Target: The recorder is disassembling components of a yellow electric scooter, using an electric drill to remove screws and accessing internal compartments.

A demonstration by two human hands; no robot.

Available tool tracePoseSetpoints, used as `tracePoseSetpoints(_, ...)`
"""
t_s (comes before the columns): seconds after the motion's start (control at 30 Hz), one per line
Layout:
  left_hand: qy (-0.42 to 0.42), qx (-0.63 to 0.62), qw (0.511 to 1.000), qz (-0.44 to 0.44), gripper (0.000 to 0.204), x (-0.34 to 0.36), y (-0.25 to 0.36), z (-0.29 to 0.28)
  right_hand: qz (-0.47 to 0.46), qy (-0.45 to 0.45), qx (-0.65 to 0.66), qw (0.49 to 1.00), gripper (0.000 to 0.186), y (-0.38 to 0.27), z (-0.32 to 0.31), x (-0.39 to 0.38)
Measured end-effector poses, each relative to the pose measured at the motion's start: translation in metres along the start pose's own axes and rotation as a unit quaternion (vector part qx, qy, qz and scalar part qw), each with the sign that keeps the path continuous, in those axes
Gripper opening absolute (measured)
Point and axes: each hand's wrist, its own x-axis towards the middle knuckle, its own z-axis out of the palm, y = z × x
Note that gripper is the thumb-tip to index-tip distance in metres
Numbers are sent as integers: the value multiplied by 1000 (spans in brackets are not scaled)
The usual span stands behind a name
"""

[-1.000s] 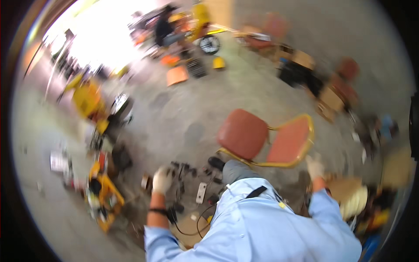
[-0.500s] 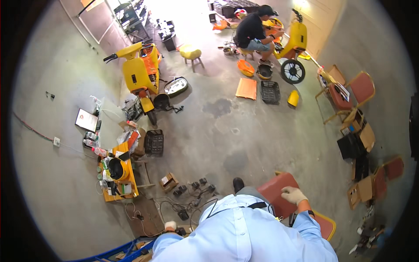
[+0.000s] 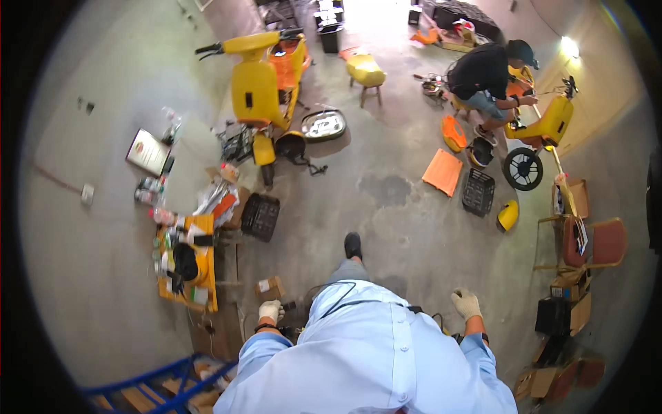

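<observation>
Both my hands wear pale gloves and hang low at my sides. My left hand point(image 3: 272, 312) has its fingers curled in and shows nothing in them; a small open cardboard box point(image 3: 269, 288) on the floor is nearest to it. My right hand point(image 3: 467, 303) is loosely open, its fingers bent a little, touching nothing I can see. One black shoe point(image 3: 353, 245) of mine is forward on the concrete floor. A yellow scooter point(image 3: 255, 93) stands ahead on the left, with a black crate point(image 3: 261, 217) nearer me.
A cluttered yellow table point(image 3: 211, 272) lines the left, near a blue metal frame point(image 3: 155, 378). A person point(image 3: 479, 76) sits working at another yellow scooter point(image 3: 552, 124). Red chairs point(image 3: 609, 241) and cardboard boxes flank the right. An orange panel point(image 3: 443, 172) and crate point(image 3: 478, 192) lie ahead.
I have moved forward, and the view has turned somewhat left. My right hand has come off the red chair back, which has left the view. My left hand has swung forward.
</observation>
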Motion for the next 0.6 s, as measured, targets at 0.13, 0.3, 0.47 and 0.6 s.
tracePoseSetpoints(0.13, 19, 429, 852, 299, 30, 96, 160, 45, 71, 1, 20, 997, 42, -39, -10, 54)
tracePoseSetpoints(0.3, -104, 60, 925, 362, 21, 48, 480, 203, 153, 47, 184, 970, 40, -47, -10, 90)
tracePoseSetpoints(0.47, -168, -58, 897, 405, 20, -19, 649, 246, 71, -159, 30, 984, 33, -29, 20, 175)
tracePoseSetpoints(0.6, -214, -115, 879, 409, 24, 1, 718, 301, -114, -139, -254, 950, 30, 27, 37, 310)
